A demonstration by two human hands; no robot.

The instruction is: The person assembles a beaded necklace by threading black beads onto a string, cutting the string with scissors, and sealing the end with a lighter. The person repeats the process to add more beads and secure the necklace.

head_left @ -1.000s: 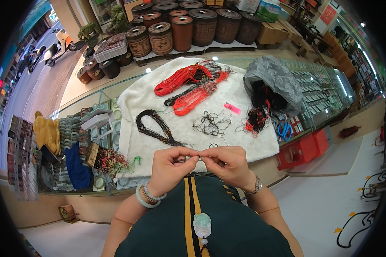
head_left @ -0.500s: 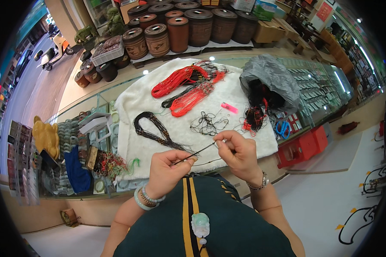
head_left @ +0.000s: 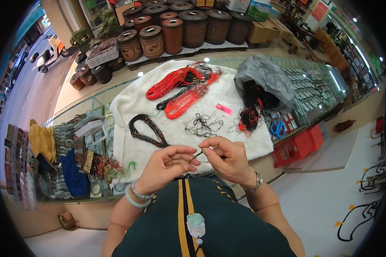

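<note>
Cord (head_left: 196,156), thin and dark, spans the narrow gap between my left hand (head_left: 167,167) and right hand (head_left: 227,159), both pinching it, its long axis seemingly slanting up toward the right, just above the near edge of the white-clothed surface (head_left: 253,141).

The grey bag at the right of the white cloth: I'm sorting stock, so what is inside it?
The grey bag lies open toward the person. Black cords with some red ones spill from its mouth onto the white cloth. Anything deeper inside is covered by the crumpled bag.
</note>
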